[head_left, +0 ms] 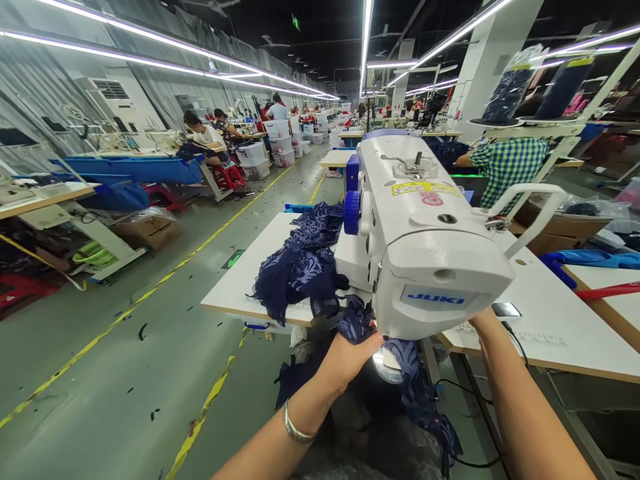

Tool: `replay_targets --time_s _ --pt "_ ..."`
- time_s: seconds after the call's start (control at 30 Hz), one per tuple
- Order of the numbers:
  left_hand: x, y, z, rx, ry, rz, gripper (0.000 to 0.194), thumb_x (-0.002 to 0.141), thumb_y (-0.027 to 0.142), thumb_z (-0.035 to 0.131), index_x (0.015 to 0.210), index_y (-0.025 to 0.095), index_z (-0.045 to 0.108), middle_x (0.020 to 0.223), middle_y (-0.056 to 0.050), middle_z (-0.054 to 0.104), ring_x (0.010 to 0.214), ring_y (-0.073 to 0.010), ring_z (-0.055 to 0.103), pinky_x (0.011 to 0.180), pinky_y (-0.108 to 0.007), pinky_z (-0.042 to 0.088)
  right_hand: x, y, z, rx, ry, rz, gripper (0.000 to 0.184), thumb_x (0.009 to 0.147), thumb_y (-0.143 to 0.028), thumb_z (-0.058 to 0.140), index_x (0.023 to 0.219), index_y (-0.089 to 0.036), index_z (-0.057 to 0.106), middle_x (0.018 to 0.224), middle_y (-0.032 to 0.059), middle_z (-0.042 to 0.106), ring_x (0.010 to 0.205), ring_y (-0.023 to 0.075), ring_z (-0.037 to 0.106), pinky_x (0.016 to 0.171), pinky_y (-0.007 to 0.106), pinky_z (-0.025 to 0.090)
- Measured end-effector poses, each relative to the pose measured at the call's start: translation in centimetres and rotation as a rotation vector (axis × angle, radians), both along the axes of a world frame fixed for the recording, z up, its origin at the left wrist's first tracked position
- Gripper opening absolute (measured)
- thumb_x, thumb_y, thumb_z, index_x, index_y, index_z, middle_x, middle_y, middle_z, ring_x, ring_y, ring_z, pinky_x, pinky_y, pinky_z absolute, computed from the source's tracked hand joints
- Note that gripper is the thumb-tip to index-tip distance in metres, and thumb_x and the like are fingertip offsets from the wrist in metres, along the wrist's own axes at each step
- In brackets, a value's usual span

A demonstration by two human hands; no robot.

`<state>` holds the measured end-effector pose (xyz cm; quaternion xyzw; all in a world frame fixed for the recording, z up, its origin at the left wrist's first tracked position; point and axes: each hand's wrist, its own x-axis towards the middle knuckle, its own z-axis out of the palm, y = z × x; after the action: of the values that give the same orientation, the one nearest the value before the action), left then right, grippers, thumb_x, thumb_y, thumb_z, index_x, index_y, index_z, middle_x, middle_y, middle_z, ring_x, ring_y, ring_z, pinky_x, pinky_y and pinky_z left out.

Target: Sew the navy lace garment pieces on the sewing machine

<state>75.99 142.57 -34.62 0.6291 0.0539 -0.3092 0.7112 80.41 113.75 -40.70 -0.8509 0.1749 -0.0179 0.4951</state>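
A white JUKI sewing machine [425, 207] with a blue handwheel fills the middle of the view. My left hand [353, 357], below a silver bangle, is closed on dark navy lace fabric [355, 320] just left of the machine's head. Patterned navy fabric [415, 377] also hangs down in front of the machine, over my lap. My right hand [481, 320] reaches behind the right side of the machine head; only the wrist shows and its fingers are hidden. On the table to the left lies a heap of navy lace pieces [303, 267].
The white sewing table [235, 287] spreads to both sides. A phone [507, 310] with a cable lies at right. Thread cones [507, 93] stand on a rack behind. A co-worker in a checked shirt [515, 167] sits close by at right. Fabric scraps dot the marked floor [115, 373].
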Motion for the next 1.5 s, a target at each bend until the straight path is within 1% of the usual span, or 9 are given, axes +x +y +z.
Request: replay_targets --time_s 0.3,0.43,0.63,0.7,0.8,0.87,0.93,1.23,1.5 --pt "-0.1 -0.2 0.3 0.004 -0.033 0.026 0.029 0.078 0.033 0.067 0.094 0.013 0.054 0.103 -0.008 0.060 0.100 -0.0152 0.056 0.104 -0.033 0.043 -8.7 6.7 3.2 0.409 0.251 0.204 0.048 0.074 -0.056 0.067 0.104 -0.017 0.068 0.109 0.0062 0.062 0.104 0.0176 0.057 0.095 0.025 0.048" --pt "-0.2 -0.4 0.4 0.027 -0.039 0.029 0.028 0.076 0.032 0.067 0.092 0.012 0.056 0.099 -0.009 0.061 0.095 -0.0156 0.056 0.103 -0.034 0.044 -10.2 7.7 2.1 0.302 0.288 0.209 0.051 0.079 -0.063 0.060 0.102 -0.019 0.068 0.106 0.0047 0.063 0.102 0.0181 0.056 0.092 0.028 0.047" --pt "-0.2 -0.5 1.0 0.038 -0.009 0.031 0.028 0.075 0.032 0.069 0.089 0.013 0.054 0.095 -0.007 0.056 0.090 -0.0123 0.052 0.103 -0.034 0.043 -10.1 8.5 2.8 0.492 0.248 0.147 0.059 0.078 -0.059 0.064 0.110 -0.010 0.053 0.115 0.0126 0.058 0.103 0.0144 0.059 0.093 0.020 0.050" --pt "-0.2 -0.5 1.1 0.051 -0.013 0.022 0.028 0.075 0.033 0.068 0.090 0.013 0.054 0.096 -0.007 0.055 0.090 -0.0119 0.051 0.104 -0.034 0.043 -10.2 8.8 3.3 0.369 0.207 0.170 0.051 0.083 -0.058 0.059 0.106 -0.012 0.055 0.106 0.0096 0.062 0.095 0.0117 0.061 0.083 0.015 0.051" --pt "-0.2 -0.5 0.9 0.055 -0.051 0.006 0.027 0.076 0.032 0.068 0.090 0.013 0.055 0.095 -0.006 0.056 0.090 -0.0112 0.052 0.104 -0.033 0.043 -10.4 9.3 3.8 -0.103 -0.112 0.244 0.021 0.093 -0.039 0.052 0.096 -0.019 0.056 0.088 -0.0003 0.062 0.079 0.0054 0.059 0.065 0.010 0.047" --pt "-0.2 -0.5 0.6 0.051 -0.091 -0.001 0.024 0.077 0.030 0.067 0.088 0.013 0.055 0.092 -0.005 0.056 0.088 -0.0105 0.052 0.103 -0.031 0.044 -10.4 9.6 4.0 -0.429 -0.429 0.324 0.007 0.093 -0.021 0.052 0.099 -0.018 0.054 0.088 0.0006 0.060 0.082 0.0068 0.057 0.072 0.014 0.046" --pt "-0.3 -0.5 0.4 0.047 -0.112 -0.001 0.023 0.077 0.030 0.068 0.087 0.013 0.055 0.090 -0.005 0.057 0.086 -0.0101 0.053 0.100 -0.030 0.045 -10.4 9.8 3.9 -0.570 -0.649 0.427 0.022 0.088 -0.007 0.054 0.109 -0.014 0.052 0.096 0.0054 0.059 0.093 0.0117 0.054 0.087 0.024 0.045" --pt "-0.4 -0.7 0.6 0.138 -0.136 0.000 0.025 0.075 0.034 0.070 0.086 0.014 0.061 0.092 -0.003 0.065 0.089 -0.0119 0.059 0.099 -0.027 0.045 -10.5 9.5 3.1 -0.597 -0.751 0.537 0.043 0.081 0.004 0.056 0.122 -0.008 0.052 0.108 0.0110 0.059 0.102 0.0176 0.053 0.092 0.034 0.045" --pt "-0.3 -1.0 0.7 0.127 -0.165 0.001 0.022 0.077 0.034 0.068 0.088 0.015 0.063 0.094 -0.001 0.066 0.091 -0.0105 0.060 0.096 -0.023 0.046 -10.2 9.5 3.4 -0.497 -0.610 0.464 0.027 0.090 -0.009 0.053 0.114 -0.019 0.059 0.104 0.0024 0.060 0.098 0.0112 0.054 0.089 0.024 0.043"
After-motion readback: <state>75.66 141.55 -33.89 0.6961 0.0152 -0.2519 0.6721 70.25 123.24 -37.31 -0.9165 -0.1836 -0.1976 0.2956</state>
